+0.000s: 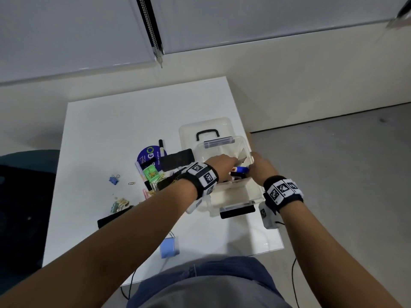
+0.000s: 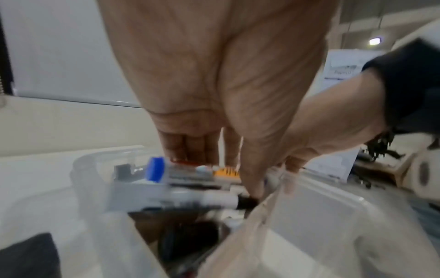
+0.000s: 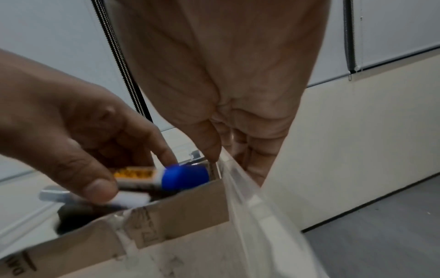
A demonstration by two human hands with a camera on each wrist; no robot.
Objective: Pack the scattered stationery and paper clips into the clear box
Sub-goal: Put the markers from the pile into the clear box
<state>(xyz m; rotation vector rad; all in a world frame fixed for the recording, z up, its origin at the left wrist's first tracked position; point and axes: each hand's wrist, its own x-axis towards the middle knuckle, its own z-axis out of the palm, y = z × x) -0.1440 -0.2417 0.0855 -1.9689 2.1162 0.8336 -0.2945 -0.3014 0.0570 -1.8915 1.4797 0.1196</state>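
Right, both hands are down in the clear box (image 1: 224,194), which sits near the right edge of the white table (image 1: 115,121) with its lid (image 1: 204,127) lying behind it. The left hand (image 1: 221,162) has its fingers curled, thumb pressing a white marker (image 3: 129,199) with a black tip, just beside a blue-capped marker (image 1: 241,169). The right hand (image 1: 260,166) pinches the box's right wall, thumb inside and fingers (image 3: 252,159) outside, next to a cardboard divider (image 3: 185,203). The box looks part filled, dark things lying under the markers. Left of it, loose on the table: a blue binder clip (image 1: 114,179), a paper clip (image 1: 131,183), a green packet (image 1: 151,172) and a blue notepad (image 1: 169,247).
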